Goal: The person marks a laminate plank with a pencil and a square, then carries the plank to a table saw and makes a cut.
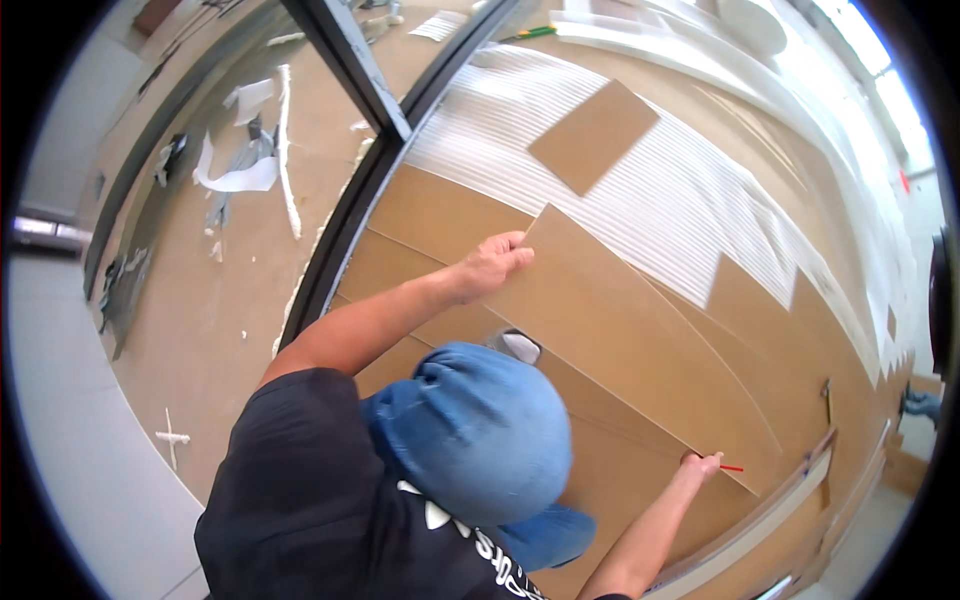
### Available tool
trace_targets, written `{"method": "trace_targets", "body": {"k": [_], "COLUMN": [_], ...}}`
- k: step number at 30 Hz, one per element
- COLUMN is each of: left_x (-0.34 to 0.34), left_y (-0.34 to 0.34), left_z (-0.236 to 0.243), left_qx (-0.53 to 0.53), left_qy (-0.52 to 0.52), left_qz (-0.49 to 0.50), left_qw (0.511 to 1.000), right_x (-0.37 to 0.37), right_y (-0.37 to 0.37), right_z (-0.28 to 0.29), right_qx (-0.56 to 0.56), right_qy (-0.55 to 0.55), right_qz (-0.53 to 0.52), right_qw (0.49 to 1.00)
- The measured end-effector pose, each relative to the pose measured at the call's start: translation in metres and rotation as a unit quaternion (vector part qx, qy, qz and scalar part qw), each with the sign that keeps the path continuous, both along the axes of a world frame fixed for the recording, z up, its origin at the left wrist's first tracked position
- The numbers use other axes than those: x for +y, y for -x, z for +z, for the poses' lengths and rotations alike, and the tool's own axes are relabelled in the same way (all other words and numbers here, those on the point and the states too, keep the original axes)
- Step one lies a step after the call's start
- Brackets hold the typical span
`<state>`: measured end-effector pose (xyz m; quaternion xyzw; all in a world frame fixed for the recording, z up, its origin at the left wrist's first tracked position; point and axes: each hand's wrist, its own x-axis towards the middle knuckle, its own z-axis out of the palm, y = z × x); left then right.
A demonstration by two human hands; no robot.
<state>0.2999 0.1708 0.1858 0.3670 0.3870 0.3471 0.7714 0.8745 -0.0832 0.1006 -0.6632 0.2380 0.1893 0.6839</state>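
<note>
A long tan flooring plank (pixel 625 345) lies at a slant in front of my bent knee, over laid planks of the same colour. My left hand (pixel 492 266) is closed on the plank's upper left end, thumb and fingers pinching its edge near the corner. Down at the near right, my right hand (pixel 703 465) is at the plank's other end, by its edge. A thin red pencil (pixel 733 468) sticks out to the right from its closed fingers. Whether those fingers also press on the plank I cannot tell.
White ribbed foam underlay (pixel 620 215) stretches beyond the planks, with a short cut plank piece (pixel 593 137) on it. A dark metal frame (pixel 345 225) stands at left, scraps (pixel 245 170) behind it. A hammer (pixel 827 400) lies right; another person's legs (pixel 922 405) show at far right.
</note>
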Motion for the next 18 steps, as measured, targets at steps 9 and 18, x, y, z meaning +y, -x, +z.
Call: {"method": "trace_targets", "body": {"k": [9,18], "left_x": [0.124,0.204], "left_y": [0.190,0.226], "left_z": [-0.099,-0.122], "left_qx": [0.526,0.628], "left_qy": [-0.234,-0.237], "left_qz": [0.097,0.117], "left_qw": [0.812,0.732], "right_x": [0.194,0.298], "right_y": [0.156,0.192], "right_z": [0.020,-0.068], "right_qx": [0.026,0.078], "right_qy": [0.001,0.061], "right_qz": [0.120,0.211], "right_qw": [0.992,0.972]}}
